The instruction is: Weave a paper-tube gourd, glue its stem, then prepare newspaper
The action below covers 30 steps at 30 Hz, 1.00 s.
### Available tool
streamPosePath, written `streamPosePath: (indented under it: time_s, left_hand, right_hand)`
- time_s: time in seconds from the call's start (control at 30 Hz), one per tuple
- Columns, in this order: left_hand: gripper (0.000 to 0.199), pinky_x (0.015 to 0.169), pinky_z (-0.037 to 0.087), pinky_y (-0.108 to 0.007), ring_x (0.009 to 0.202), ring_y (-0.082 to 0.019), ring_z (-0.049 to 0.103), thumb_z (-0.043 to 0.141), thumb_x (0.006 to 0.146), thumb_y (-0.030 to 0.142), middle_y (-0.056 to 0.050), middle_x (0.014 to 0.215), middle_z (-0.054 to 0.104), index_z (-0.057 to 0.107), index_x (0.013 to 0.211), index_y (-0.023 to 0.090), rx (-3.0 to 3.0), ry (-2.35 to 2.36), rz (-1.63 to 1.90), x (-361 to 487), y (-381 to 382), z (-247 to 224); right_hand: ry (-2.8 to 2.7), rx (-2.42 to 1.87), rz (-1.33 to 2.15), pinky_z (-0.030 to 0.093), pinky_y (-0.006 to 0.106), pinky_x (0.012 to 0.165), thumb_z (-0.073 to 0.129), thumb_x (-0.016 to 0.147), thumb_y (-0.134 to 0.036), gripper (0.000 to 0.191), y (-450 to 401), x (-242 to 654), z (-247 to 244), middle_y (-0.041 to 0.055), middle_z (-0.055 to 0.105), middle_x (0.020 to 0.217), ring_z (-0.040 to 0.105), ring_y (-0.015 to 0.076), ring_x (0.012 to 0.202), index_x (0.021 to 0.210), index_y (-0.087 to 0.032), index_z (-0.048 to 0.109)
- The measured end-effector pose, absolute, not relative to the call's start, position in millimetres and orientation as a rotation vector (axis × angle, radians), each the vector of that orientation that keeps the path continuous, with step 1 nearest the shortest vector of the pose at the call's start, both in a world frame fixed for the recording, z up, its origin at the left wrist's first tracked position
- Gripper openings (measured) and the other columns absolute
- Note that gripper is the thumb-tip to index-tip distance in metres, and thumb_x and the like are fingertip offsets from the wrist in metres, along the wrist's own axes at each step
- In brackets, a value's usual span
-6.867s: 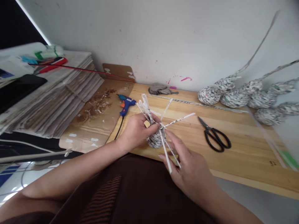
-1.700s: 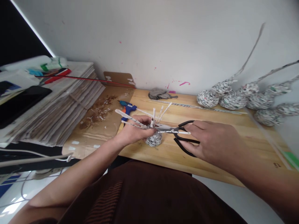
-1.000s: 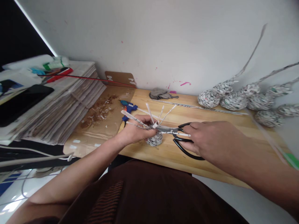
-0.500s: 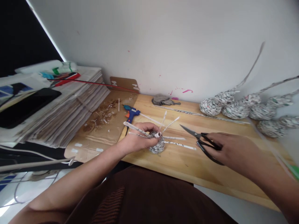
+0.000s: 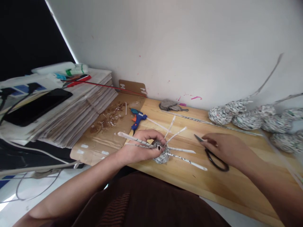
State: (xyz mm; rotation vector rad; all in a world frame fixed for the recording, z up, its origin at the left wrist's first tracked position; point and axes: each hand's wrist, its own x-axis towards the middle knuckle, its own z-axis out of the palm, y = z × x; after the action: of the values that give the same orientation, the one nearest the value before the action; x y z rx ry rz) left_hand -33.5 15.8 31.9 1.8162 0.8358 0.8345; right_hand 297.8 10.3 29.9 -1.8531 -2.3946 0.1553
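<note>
My left hand (image 5: 144, 146) is closed round a small ball woven from rolled newspaper (image 5: 162, 157). Several paper tubes stick out from the ball like spokes, and one rolled end with a dark hole faces me. Over to the right, my right hand (image 5: 223, 146) grips a pair of black-handled scissors (image 5: 216, 164) near the pivot. The blades point left toward the paper tubes, and one handle loop hangs free below my fingers, close to the wooden tabletop. My hand hides part of the scissors.
A blue glue gun (image 5: 138, 119) lies beyond my left hand, by a stained cardboard sheet (image 5: 94, 143). A newspaper stack (image 5: 94, 104) carries a phone (image 5: 39, 107). Along the wall are a grey cloth (image 5: 171, 105), long paper tubes (image 5: 201, 120) and several woven paper pieces (image 5: 247, 119).
My right hand has shifted its hold from the scissor handles toward the pivot, and the scissors are lower. My left hand keeps the woven ball, now slightly turned. The view has shifted.
</note>
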Motion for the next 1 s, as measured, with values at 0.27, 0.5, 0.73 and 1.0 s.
streamPosePath:
  time_s: [0.27,0.5,0.73,1.0]
  left_hand:
    - [0.008,0.073,0.055,-0.027,0.081,-0.017,0.069,0.073,0.081,0.022,-0.008,0.095,0.073,0.071,0.087,0.017,1.682,0.953,0.843,-82.7,-7.1,54.0]
    - [0.009,0.063,0.053,-0.024,0.077,-0.016,0.068,0.074,0.081,0.024,-0.007,0.094,0.073,0.071,0.087,0.018,1.532,1.085,0.906,-128.4,-15.6,51.2]
    - [0.01,0.072,0.055,-0.027,0.088,-0.02,0.07,0.071,0.085,0.025,-0.009,0.097,0.073,0.07,0.088,0.016,1.469,1.041,0.894,-142.5,-14.6,43.0]
    - [0.018,0.055,0.05,-0.02,0.065,-0.011,0.063,0.074,0.082,0.03,-0.007,0.096,0.073,0.07,0.091,0.015,1.434,1.134,0.853,-136.3,-10.0,36.3]
  right_hand:
    - [-2.9,-0.8,-0.322,0.045,0.035,0.085,0.042,0.104,-0.025,0.031,111.2,111.8,43.0,0.0082,0.074,0.095,0.062,0.0226,0.096,0.099,-0.018,0.072]
    - [-3.004,-0.557,-0.417,0.039,0.038,0.095,0.047,0.101,-0.015,0.026,164.5,-8.9,27.0,0.0099,0.073,0.107,0.051,0.0237,0.118,0.094,-0.013,0.072]
    - [-3.014,-0.491,-0.233,0.04,0.036,0.1,0.057,0.089,-0.005,0.03,203.1,-46.0,7.4,0.0078,0.076,0.085,0.057,0.0235,0.114,0.065,-0.02,0.067]
    - [-2.52,-0.83,0.2,0.048,0.034,0.087,0.056,0.088,-0.011,0.013,207.7,-31.7,29.3,0.0064,0.075,0.092,0.065,0.0205,0.095,0.096,-0.018,0.064]
